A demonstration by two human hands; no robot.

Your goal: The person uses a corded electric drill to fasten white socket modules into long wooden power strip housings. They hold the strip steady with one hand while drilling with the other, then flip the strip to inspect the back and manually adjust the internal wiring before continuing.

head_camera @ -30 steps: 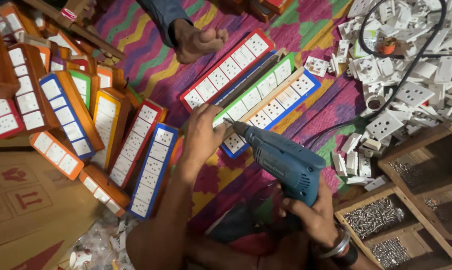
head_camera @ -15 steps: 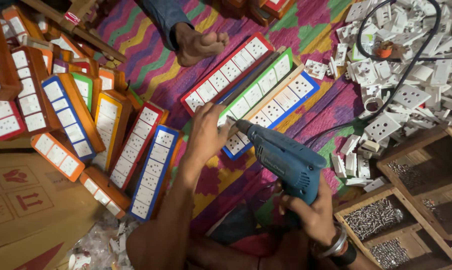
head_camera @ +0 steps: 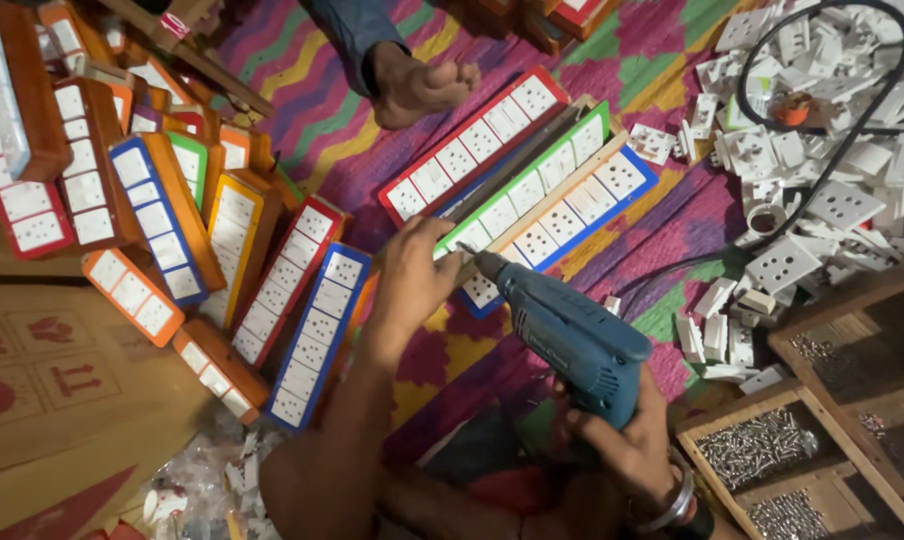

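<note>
My right hand (head_camera: 627, 440) grips the handle of a blue electric drill (head_camera: 572, 335), whose bit points up-left at the near end of a blue-edged socket board (head_camera: 562, 225). My left hand (head_camera: 412, 280) rests on the near ends of that board and the green-edged board (head_camera: 527, 185) beside it, steadying them. A red-edged board (head_camera: 472, 145) lies parallel just beyond. All three carry rows of white sockets and lie on a striped, many-coloured mat (head_camera: 302, 90).
Several finished boards (head_camera: 317, 335) are stacked at the left. Loose white sockets (head_camera: 832, 150) and a black cable (head_camera: 822, 170) fill the upper right. A wooden tray of screws (head_camera: 762, 445) sits at lower right. Another person's bare foot (head_camera: 422, 85) rests at the top.
The drill bit has drawn slightly closer to the blue-edged board's near end. My left hand stays on the boards. Little else has moved.
</note>
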